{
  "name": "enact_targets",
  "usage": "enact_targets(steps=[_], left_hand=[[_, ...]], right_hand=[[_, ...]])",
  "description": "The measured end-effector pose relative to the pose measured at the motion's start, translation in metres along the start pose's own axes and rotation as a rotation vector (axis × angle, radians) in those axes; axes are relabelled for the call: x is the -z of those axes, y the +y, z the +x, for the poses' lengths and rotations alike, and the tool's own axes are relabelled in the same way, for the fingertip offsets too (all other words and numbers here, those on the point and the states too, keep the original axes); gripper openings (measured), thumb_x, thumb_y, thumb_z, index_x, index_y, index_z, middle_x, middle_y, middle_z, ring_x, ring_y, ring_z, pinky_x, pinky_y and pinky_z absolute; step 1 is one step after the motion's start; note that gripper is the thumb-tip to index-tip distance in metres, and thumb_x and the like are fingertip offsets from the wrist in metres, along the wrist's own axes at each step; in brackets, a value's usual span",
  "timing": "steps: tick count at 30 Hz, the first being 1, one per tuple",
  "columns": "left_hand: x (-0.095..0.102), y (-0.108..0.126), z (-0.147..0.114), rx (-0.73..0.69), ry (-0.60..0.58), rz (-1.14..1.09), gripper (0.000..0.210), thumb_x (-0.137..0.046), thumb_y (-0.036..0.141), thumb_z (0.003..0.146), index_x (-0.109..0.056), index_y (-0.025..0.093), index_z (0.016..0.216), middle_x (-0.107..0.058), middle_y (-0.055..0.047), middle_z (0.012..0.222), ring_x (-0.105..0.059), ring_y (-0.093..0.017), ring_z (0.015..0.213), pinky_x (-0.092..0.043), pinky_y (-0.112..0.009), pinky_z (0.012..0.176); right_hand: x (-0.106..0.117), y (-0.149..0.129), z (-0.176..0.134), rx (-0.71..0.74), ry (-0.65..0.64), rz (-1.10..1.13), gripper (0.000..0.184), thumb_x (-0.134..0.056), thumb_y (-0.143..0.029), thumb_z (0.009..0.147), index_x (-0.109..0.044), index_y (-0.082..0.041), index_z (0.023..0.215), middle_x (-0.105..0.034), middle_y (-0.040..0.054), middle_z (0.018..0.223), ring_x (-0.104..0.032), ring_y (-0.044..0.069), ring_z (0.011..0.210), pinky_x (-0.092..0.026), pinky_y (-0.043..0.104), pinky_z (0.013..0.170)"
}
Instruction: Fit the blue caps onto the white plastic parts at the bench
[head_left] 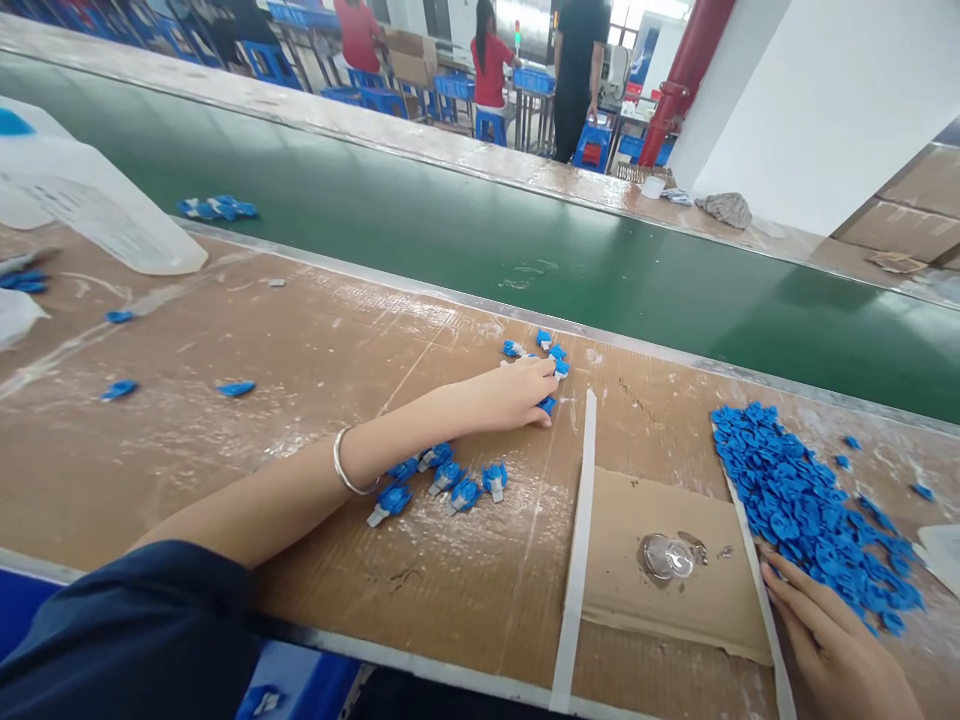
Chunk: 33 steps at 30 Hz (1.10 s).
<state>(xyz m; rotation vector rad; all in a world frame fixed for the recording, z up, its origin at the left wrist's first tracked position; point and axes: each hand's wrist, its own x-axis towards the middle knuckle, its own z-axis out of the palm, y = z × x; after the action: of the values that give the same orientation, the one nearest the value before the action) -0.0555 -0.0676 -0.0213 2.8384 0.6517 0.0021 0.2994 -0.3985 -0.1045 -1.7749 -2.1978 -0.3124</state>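
Note:
My left hand (521, 395) reaches across the middle of the worktable, thumb and fingers curled round a blue plastic piece (547, 405). By its fingertips lie several small blue pieces with whitish-grey tabs (544, 339). Below my left forearm more blue pieces with grey tabs (465, 494) are scattered. My right hand (836, 640) rests at the lower right, its fingers together at the near edge of a heap of small blue plastic parts (795, 490). Whatever those fingertips pinch is hidden.
Between two white strips (581, 560) lies a cardboard sheet (622, 520) with a clear wet puddle (667, 557). A green conveyor belt (450, 225) runs behind the table. White plastic jugs (97, 195) stand at left. Other people (491, 65) are in the background.

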Motion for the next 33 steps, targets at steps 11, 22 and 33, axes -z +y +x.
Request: enact_targets(steps=[11,22,33], left_hand=[[-0.035,0.116,-0.041,0.110,-0.310,-1.843,0.046,-0.070,0.050,0.078,-0.044,0.020,0.103,-0.062,0.002,0.073,-0.056,-0.012,0.049,-0.038,-0.023,0.050],[-0.063,0.131,-0.047,0.413,-0.034,-1.969,0.061,-0.080,0.041,0.073,-0.056,0.012,0.121,-0.062,-0.007,0.105,-0.067,-0.021,0.094,-0.050,-0.035,0.090],[-0.069,0.130,-0.044,0.302,-0.109,-2.113,0.045,-0.092,0.031,0.063,-0.066,0.015,0.096,-0.067,0.001,0.078,-0.070,-0.018,0.085,-0.051,-0.027,0.079]], right_hand=[[0.007,-0.021,0.013,-0.014,0.026,-0.096,0.036,-0.031,-0.021,0.105,-0.051,-0.017,0.135,-0.057,0.0099,0.133,-0.060,0.026,0.109,-0.046,0.042,0.090],[0.012,-0.116,0.094,-0.017,0.157,0.282,0.041,-0.042,-0.012,0.105,-0.045,-0.023,0.145,-0.062,0.0028,0.120,-0.053,0.016,0.104,-0.042,0.025,0.094],[0.001,-0.150,0.079,-0.426,0.328,0.706,0.032,-0.055,-0.023,0.101,-0.058,-0.027,0.132,-0.064,0.0063,0.121,-0.062,0.017,0.111,-0.055,0.025,0.086]])
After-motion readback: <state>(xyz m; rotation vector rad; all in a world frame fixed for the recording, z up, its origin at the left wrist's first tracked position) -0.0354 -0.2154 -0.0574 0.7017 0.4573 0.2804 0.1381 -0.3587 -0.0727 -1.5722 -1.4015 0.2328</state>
